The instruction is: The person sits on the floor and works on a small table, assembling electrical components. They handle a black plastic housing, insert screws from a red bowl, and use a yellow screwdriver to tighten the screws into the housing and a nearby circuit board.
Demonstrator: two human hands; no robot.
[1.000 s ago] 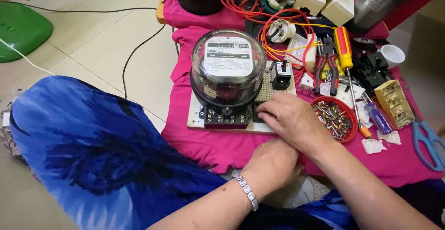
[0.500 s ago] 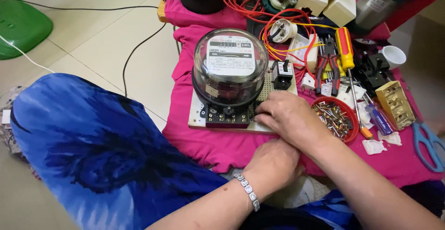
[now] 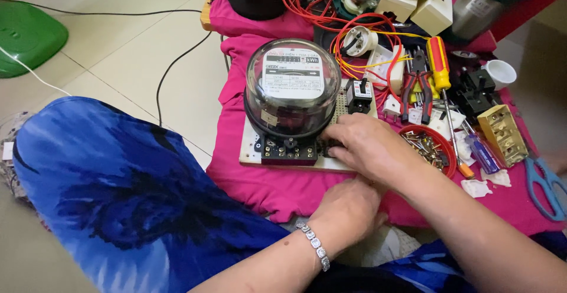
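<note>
A round electricity meter [image 3: 292, 86] with a clear glass dome stands on a white perforated board [image 3: 251, 151], which lies on a pink cloth [image 3: 248, 187]. My right hand [image 3: 372, 148] rests on the board with its fingertips curled against the right end of the black terminal block [image 3: 286, 149] at the meter's base. Whatever is between the fingers is hidden. My left hand [image 3: 348, 210], with a bracelet on its wrist, sits just below the right hand at the front edge of the cloth. Its fingers are covered by the right hand.
A red dish of screws [image 3: 428, 145] sits right of my hand. Beyond it lie red-handled pliers [image 3: 416, 86], a yellow-and-red screwdriver [image 3: 440, 69], a brass terminal bar [image 3: 502, 133] and blue scissors [image 3: 546, 181]. Red and yellow wires [image 3: 319, 10] tangle behind the meter. My blue-clad knee [image 3: 118, 192] fills the lower left.
</note>
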